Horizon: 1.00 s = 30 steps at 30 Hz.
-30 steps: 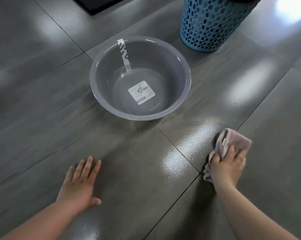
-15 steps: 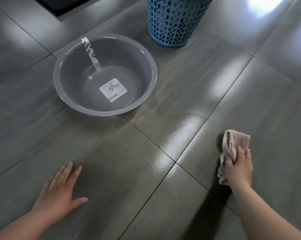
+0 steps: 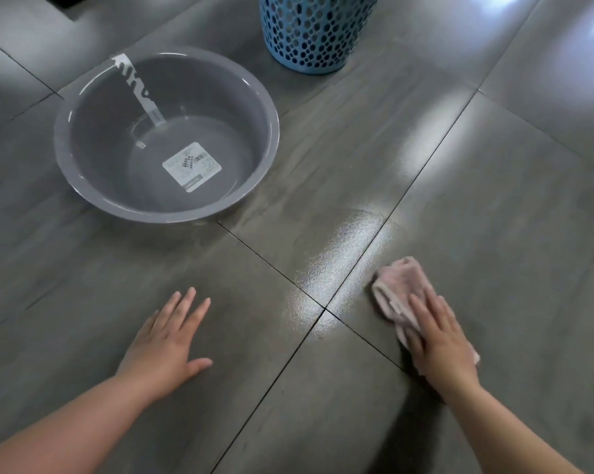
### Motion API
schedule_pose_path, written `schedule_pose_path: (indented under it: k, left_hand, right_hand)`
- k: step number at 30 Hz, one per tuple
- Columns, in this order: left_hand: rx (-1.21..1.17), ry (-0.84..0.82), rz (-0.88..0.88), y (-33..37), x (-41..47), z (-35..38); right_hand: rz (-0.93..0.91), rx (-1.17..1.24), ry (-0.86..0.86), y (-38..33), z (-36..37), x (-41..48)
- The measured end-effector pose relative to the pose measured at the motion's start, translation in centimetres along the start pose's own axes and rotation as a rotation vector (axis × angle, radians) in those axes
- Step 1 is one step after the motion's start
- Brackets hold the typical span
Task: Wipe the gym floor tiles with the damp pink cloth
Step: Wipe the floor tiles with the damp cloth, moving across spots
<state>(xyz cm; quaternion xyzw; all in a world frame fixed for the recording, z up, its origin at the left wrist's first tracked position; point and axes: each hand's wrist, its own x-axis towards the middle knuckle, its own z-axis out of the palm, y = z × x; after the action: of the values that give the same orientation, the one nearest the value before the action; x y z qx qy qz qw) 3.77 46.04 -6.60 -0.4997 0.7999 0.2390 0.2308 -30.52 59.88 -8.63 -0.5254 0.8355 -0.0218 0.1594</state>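
The pink cloth (image 3: 400,285) lies bunched on a grey floor tile (image 3: 494,234) at the lower right, just right of a grout line. My right hand (image 3: 439,340) presses flat on the cloth's near half, fingers extended over it. My left hand (image 3: 167,340) rests palm down on the tile to the left, fingers spread, holding nothing. A wet, glossy streak (image 3: 343,254) shines on the tiles between my hands, running up toward the cloth's left.
A grey plastic basin (image 3: 83,179) with a white label inside and a little water stands on the floor at upper left. A blue perforated basket (image 3: 316,29) stands behind it at top centre. A dark mat edge (image 3: 66,1) shows at the top left corner.
My right hand has slid the cloth left toward the grout line and flattened over it. My left hand has stayed planted. The view has shifted, with basin and basket now further right.
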Motion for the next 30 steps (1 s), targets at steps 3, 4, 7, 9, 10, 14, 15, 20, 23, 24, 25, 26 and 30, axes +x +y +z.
schedule_pose_path:
  k: [3,4,7,9,10,14,15,20,23,24,25,26,30]
  left_hand:
    - [-0.048,0.041,0.035,-0.7,-0.2,0.5]
    - [-0.019,0.068,0.05,-0.8,-0.2,0.5]
    - [-0.014,0.101,0.062,-0.7,-0.4,0.1]
    - [-0.018,0.027,0.034,-0.6,-0.5,0.0]
    - [0.013,-0.005,0.02,-0.5,-0.5,-0.2]
    - [0.094,-0.061,0.011,-0.3,-0.6,-0.7]
    - [0.104,-0.072,0.004,-0.4,-0.8,-0.8]
    - [0.029,-0.049,-0.152,-3.0,-2.5,-0.6]
    - [-0.049,0.038,-0.293,-5.3,-3.3,-0.8]
    - [-0.065,0.055,-0.326,-6.0,-3.5,-1.0]
    - [-0.073,0.055,-0.347,-6.5,-3.6,-1.0]
    - [-0.077,0.042,-0.356,-7.1,-3.6,-1.0]
    - [-0.135,-0.04,-0.338,-8.3,-3.6,-0.7]
  right_hand:
    - [0.679,0.28,0.109,3.8,-2.1,-0.5]
    - [0.808,0.307,0.127,3.0,-2.3,-0.7]
    - [0.709,0.202,0.093,-2.2,-0.8,-2.0]
    - [0.302,0.033,0.068,-6.2,1.6,-3.8]
    - [0.101,-0.044,0.017,-7.6,2.8,-4.8]
    - [-0.32,-0.085,-0.096,-7.5,3.4,-3.6]
    - [-0.3,-0.093,-0.065,-6.4,3.3,-2.9]
    - [0.308,0.097,0.056,-1.3,-0.6,0.0]
    - [0.553,0.202,0.138,-2.0,-1.6,-0.1]
    - [0.569,0.168,0.125,-3.4,-1.3,-0.2]
    - [0.536,0.137,0.091,-5.1,-0.7,-0.5]
    - [0.45,0.121,0.07,-7.0,0.3,-0.9]
    - [-0.221,0.09,0.056,-13.1,3.3,-2.7]
